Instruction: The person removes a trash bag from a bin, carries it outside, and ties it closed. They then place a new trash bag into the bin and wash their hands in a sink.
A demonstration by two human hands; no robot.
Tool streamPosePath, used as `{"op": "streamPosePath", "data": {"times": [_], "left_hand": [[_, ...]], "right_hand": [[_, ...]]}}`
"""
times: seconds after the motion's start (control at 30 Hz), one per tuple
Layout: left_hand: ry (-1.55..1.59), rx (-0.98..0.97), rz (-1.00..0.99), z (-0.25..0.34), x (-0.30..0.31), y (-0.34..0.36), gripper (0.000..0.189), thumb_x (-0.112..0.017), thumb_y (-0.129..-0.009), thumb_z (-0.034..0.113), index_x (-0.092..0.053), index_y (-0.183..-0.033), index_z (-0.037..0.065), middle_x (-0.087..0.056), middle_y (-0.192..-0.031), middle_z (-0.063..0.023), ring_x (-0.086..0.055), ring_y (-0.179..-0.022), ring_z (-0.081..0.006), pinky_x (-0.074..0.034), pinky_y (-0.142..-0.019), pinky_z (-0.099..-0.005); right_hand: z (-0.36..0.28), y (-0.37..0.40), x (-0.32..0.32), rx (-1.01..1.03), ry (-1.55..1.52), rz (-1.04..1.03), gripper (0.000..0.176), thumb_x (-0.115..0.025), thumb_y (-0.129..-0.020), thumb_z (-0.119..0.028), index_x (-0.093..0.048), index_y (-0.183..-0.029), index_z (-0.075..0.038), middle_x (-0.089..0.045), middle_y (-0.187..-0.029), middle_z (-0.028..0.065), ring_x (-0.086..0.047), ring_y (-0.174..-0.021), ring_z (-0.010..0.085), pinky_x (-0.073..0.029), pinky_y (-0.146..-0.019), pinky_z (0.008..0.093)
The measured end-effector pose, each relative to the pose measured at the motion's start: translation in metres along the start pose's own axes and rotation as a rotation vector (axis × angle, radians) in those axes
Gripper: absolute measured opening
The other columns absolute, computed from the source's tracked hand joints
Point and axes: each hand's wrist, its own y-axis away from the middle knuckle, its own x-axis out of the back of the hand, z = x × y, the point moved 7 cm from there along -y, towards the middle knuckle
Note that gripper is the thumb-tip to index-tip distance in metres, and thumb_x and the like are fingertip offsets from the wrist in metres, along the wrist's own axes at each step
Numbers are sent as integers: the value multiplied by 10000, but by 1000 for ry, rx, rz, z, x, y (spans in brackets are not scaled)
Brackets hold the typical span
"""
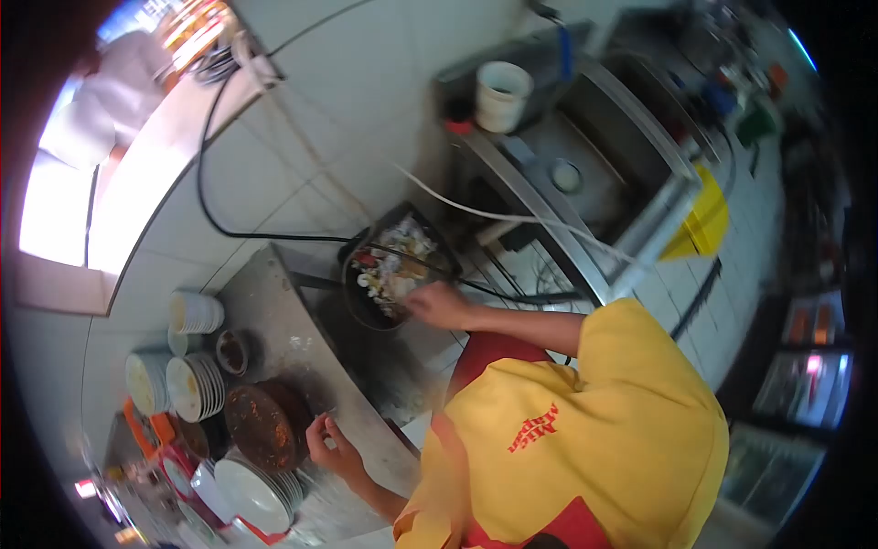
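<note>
My right hand (441,306) reaches over the near rim of a black waste bin (346,285), its fingertips overlapping the scraps (391,265) inside. Those fingers point down and are blurred, so I cannot tell whether they hold anything. White, yellowish and reddish bits fill the bin. Lower in the view, my left hand (335,448) hovers at the edge of a metal table (297,340), fingers loosely bent and apart, holding nothing. Closest to it is a round brown pan-like vessel (265,425) with orange residue inside.
Stacked white plates (251,494), more dishes (187,389) and a small dark bowl (232,351) crowd the table. A steel sink (594,169) with a white bucket (502,96) stands beyond the bin. A black hose (311,237) and a white hose (494,216) cross the space.
</note>
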Motion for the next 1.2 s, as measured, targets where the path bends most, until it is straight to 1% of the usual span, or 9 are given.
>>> {"op": "streamPosePath", "data": {"times": [0.07, 0.1, 0.23, 0.37, 0.43, 0.53, 0.6, 0.93, 1.2], "left_hand": [[48, -115, -73, 9, -3, -51, 107, -544, -813, 79, -583, -847, -15, -583, -752, -103, -517, -602, -199, -400, -526, -272], [231, -51, -84, 23, -67, 53, 107, -544, -813, 79, -583, -847, -15, -583, -752, -103, -517, -602, -199, -400, -526, -272], [188, -189, -247, 42, -43, 65, 101, -543, -814, 73, -584, -827, -19, -577, -710, -90, -518, -593, -152, -393, -516, -257], [388, -139, -298, 61, -60, 95, 103, -552, -819, 93, -593, -841, 1, -530, -592, -71, -462, -506, -94, -363, -476, -236], [324, -72, -616, 77, -83, 104, 108, -565, -813, 96, -584, -855, -1, -513, -578, -70, -448, -502, -80, -365, -476, -224], [144, -161, -877, 72, -111, 119, 290, -583, -802, 237, -554, -995, 23, -563, -692, -129, -534, -596, -217, -416, -559, -315], [-27, -233, -1121, 48, -137, 139, 485, -574, -774, 388, -499, -1121, 59, -578, -872, -193, -548, -821, -345, -424, -694, -417], [-148, -187, -1097, 65, -166, 130, 495, -608, -753, 367, -511, -1121, 51, -590, -874, -186, -574, -802, -313, -445, -698, -368], [-246, 103, -993, 27, -182, 135, 538, -596, -760, 392, -494, -1115, 1, -569, -950, -216, -571, -850, -335, -445, -722, -398]], "right_hand": [[-2, 11, 39, -118, -39, 248, 173, -563, -756, -148, -603, -860, -15, -612, -746, 158, -603, -699, 311, -473, -625, 356], [27, 126, 118, -186, 156, 321, 166, -560, -761, -142, -602, -861, -16, -615, -745, 151, -605, -692, 304, -475, -611, 346], [32, 288, 134, -500, 153, 569, 180, -584, -762, -172, -600, -868, -28, -621, -738, 140, -614, -666, 269, -476, -586, 323], [67, 445, 145, -984, 543, 289, 293, -623, -728, -245, -587, -921, -28, -623, -751, 130, -606, -708, 297, -481, -627, 335], [80, 500, 135, -1057, 672, 179, 376, -640, -706, -295, -575, -976, -42, -615, -786, 154, -599, -764, 301, -473, -675, 350], [74, 524, 122, -1198, 399, 89, 441, -643, -707, -328, -554, -1029, -40, -609, -859, 180, -595, -808, 288, -469, -707, 352], [74, 517, 117, -1175, 345, 107, 460, -641, -712, -338, -546, -1047, -38, -608, -877, 181, -595, -812, 288, -470, -712, 354], [41, 375, 229, -809, -522, 478, 264, -525, -855, -203, -503, -1058, -37, -594, -773, 57, -591, -694, 138, -478, -601, 247], [176, 213, 374, -511, 93, 599, 174, -535, -805, -136, -545, -905, 5, -614, -825, 129, -596, -645, 206, -484, -612, 293]]}}
